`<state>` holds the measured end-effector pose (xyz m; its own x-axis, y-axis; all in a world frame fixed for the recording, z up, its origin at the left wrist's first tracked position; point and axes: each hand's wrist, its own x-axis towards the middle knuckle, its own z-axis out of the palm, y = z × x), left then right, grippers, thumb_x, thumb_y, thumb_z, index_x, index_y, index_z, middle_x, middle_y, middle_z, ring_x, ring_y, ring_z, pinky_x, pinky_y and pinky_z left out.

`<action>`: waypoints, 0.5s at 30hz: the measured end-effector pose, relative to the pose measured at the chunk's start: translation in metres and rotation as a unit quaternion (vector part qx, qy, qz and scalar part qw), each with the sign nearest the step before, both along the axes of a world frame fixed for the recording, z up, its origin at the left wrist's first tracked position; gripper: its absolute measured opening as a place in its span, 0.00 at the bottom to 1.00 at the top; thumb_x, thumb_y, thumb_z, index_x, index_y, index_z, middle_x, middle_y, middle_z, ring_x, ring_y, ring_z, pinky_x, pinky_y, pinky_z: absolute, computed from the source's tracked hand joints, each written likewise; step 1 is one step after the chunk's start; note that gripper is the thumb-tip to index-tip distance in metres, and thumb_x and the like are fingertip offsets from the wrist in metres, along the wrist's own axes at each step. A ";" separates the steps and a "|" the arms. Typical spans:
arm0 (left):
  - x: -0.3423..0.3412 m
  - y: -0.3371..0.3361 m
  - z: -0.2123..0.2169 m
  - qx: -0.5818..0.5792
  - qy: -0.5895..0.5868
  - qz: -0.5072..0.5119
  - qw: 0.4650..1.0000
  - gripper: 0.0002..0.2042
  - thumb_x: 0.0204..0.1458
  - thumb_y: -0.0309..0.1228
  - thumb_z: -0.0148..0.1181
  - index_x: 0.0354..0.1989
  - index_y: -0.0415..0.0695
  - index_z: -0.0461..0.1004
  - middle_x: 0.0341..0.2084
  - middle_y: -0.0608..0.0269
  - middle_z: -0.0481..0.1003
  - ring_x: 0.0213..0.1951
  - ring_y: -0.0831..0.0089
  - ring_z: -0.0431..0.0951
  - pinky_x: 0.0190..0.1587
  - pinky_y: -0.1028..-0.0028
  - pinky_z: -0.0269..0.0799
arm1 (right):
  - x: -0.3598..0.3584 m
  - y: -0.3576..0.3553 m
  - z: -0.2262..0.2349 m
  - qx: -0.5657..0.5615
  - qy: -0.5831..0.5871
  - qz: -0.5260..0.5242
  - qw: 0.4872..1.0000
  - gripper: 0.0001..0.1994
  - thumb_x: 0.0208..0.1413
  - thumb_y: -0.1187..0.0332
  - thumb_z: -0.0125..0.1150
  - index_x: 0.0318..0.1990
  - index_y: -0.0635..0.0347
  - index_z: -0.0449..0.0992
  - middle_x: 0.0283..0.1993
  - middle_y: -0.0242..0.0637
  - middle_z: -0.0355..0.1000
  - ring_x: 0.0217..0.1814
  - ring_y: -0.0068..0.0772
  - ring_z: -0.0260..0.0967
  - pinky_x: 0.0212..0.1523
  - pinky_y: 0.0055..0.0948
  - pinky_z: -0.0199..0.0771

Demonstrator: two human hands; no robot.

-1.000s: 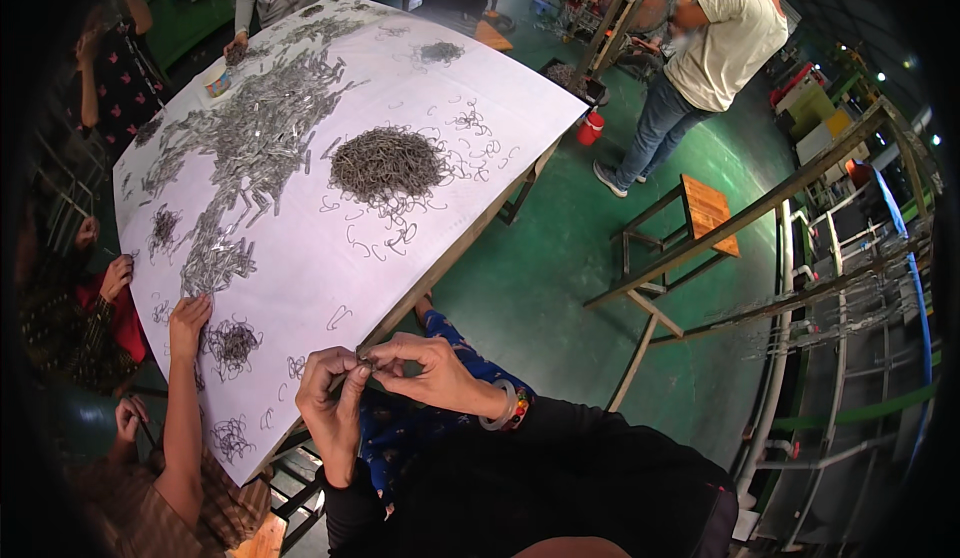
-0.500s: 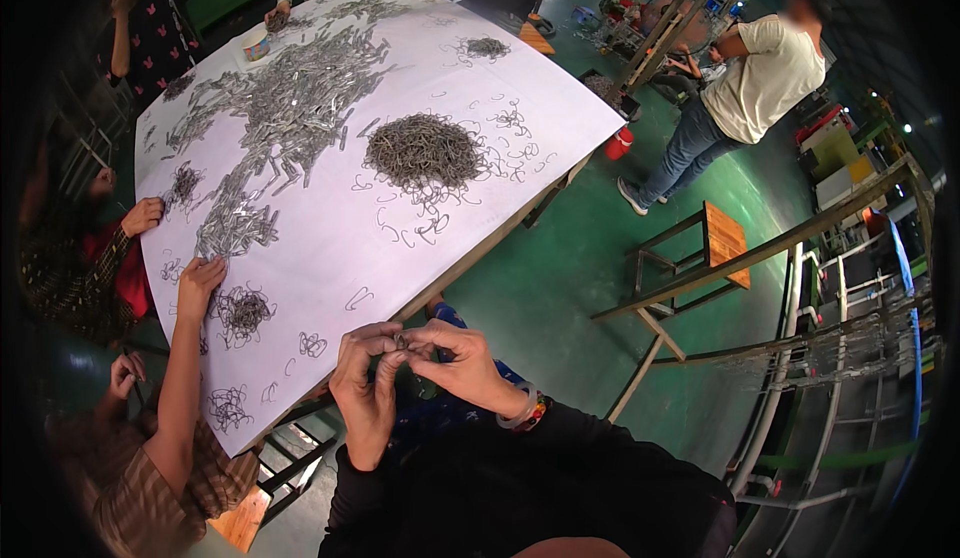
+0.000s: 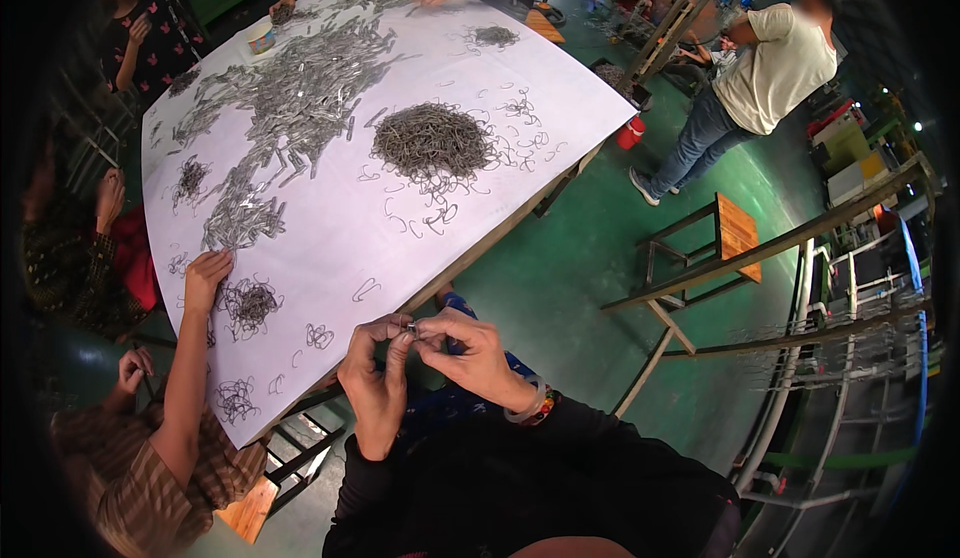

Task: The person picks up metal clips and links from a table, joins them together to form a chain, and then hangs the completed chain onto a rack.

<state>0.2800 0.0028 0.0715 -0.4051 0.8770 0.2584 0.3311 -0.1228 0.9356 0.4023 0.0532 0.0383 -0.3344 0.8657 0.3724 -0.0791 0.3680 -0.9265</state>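
Close together in front of the table's near edge, my left hand and my right hand pinch a small shiny metal piece between their fingertips. Fingers cover most of it, so its full shape is hidden. Beyond them on the white tabletop lie a few loose bent wire hooks. A large heap of dark wire hooks sits farther off, with single hooks scattered around it. Many slim silvery metal pieces spread across the table's middle.
At left, a co-worker's arm reaches onto the table beside a small hook pile. Other people sit round the far sides. A paper cup stands at the back. On the right are a wooden stool, a rail and a standing person.
My hands keep their pinch, and the metal piece now shows a bright face between the fingertips. At left, a co-worker's hand has drawn back from the table edge. The view has shifted slightly.
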 end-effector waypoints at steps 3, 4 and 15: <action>0.000 0.000 -0.012 0.031 -0.094 0.026 0.995 0.02 0.51 0.19 0.55 0.32 0.36 0.70 0.32 0.54 0.76 0.35 0.69 0.77 0.39 0.74 0.71 | -0.002 0.002 0.016 0.056 -0.070 -0.002 0.996 0.10 0.42 0.84 0.62 0.36 0.67 0.76 0.29 0.35 0.71 0.30 0.21 0.68 0.31 0.19 0.68; 0.001 -0.001 -0.005 0.044 -0.088 0.011 0.995 0.03 0.51 0.18 0.54 0.33 0.36 0.70 0.32 0.54 0.76 0.35 0.69 0.77 0.39 0.74 0.71 | -0.003 0.002 0.015 0.055 -0.072 -0.005 0.996 0.11 0.41 0.83 0.63 0.36 0.66 0.76 0.27 0.35 0.71 0.28 0.22 0.68 0.30 0.20 0.68; -0.005 0.001 -0.019 0.121 -0.051 -0.071 0.989 0.05 0.48 0.20 0.58 0.33 0.36 0.70 0.29 0.57 0.75 0.32 0.64 0.75 0.36 0.70 0.70 | -0.006 0.071 -0.001 -0.149 -0.114 0.022 0.982 0.10 0.54 0.76 0.54 0.42 0.69 0.76 0.36 0.40 0.75 0.34 0.23 0.71 0.36 0.19 0.71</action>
